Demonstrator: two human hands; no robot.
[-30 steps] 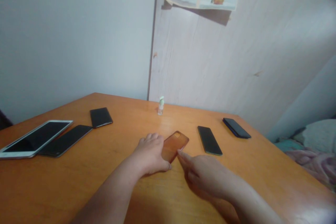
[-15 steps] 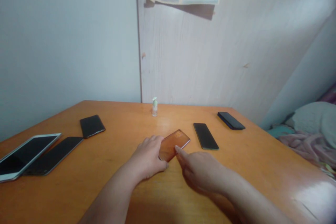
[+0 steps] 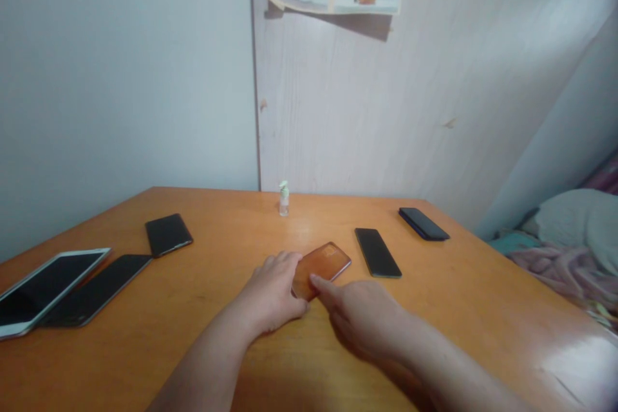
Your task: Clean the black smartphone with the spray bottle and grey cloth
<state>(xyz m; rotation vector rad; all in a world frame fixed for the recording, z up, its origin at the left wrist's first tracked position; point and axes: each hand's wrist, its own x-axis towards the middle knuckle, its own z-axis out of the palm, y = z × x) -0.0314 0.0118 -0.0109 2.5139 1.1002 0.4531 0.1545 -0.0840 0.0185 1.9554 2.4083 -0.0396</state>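
In front of me an orange-brown, glossy phone (image 3: 322,262) lies at a slant on the wooden table, with a faint marking near its far end. My left hand (image 3: 277,290) grips its near left end, the fingers along the far edge and the thumb at the near corner. My right hand (image 3: 364,309) reaches in from the right. Its index finger is stretched out with the tip on the phone's surface, near the lower edge. The other right fingers are curled under, and what is beneath them is hidden.
A black phone (image 3: 377,252) lies right of my hands, a dark blue-black one (image 3: 423,224) farther right. On the left are two black phones (image 3: 168,234) (image 3: 99,290) and a white tablet (image 3: 53,286). A small spray bottle (image 3: 284,199) stands at the back.
My right index fingertip has slid left and slightly nearer along the phone. My left hand keeps its grip. The whole view has shifted very slightly.
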